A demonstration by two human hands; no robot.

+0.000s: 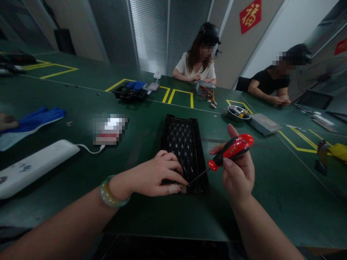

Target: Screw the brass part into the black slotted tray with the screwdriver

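Observation:
A black rectangular panel (183, 141) with a patterned, mesh-like face lies on the green table in front of me. My right hand (238, 169) grips a red and black screwdriver (231, 150) by its handle, and its thin shaft slants down to the panel's near end. There the tip meets a small brass-coloured piece (183, 189). My left hand (159, 173) rests on the panel's left side, with thumb and fingertips at that small piece. Whether the fingers pinch it or only press on it is hard to see. A bangle circles my left wrist.
Left of me are a long white power bank (40, 166), a cabled phone (110, 130) and blue gloves (40, 117). Beyond the panel stand a black tray (130, 94) and a metal bowl (238, 112) of parts. Two people sit across the table (151, 220).

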